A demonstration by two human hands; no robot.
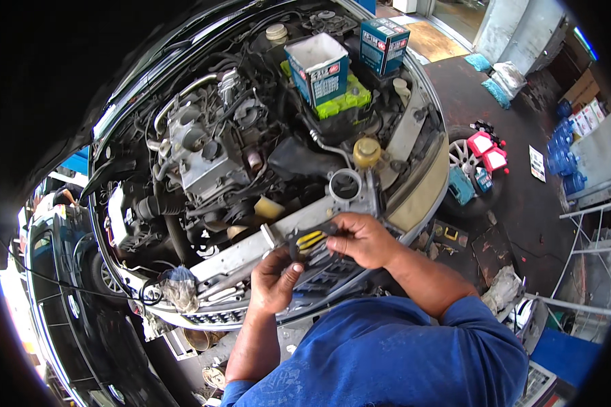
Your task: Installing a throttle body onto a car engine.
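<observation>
"Blue shirt cloth (400, 353) fills the bottom, nearest the lens. What does it hide?"

"The person's lower body and part of the ground. Black fisheye rim cuts off the corners, and the left forearm runs down to a sleeve only partly shown."

"And the thing being handled?"

"A small dark piece with yellow strips (311, 239), held between the two hands, in front of the open car's engine (210, 173) and near the pale front crossbar (248, 248). Fingers cover both its ends, so its full outline is hard to make out. I can't tell whether it touches the bar."

"How are the hands posed?"

"The left hand (273, 279) rises on a nearly upright forearm, thumb pointing up, fingers closed in around the lower left end; some fingertips are hidden. The right hand (364, 241) comes in from the right on a bent elbow, pinching the other end between thumb and curled fingers."

"So neither is spread wide?"

"Neither; both grip the piece."
</observation>
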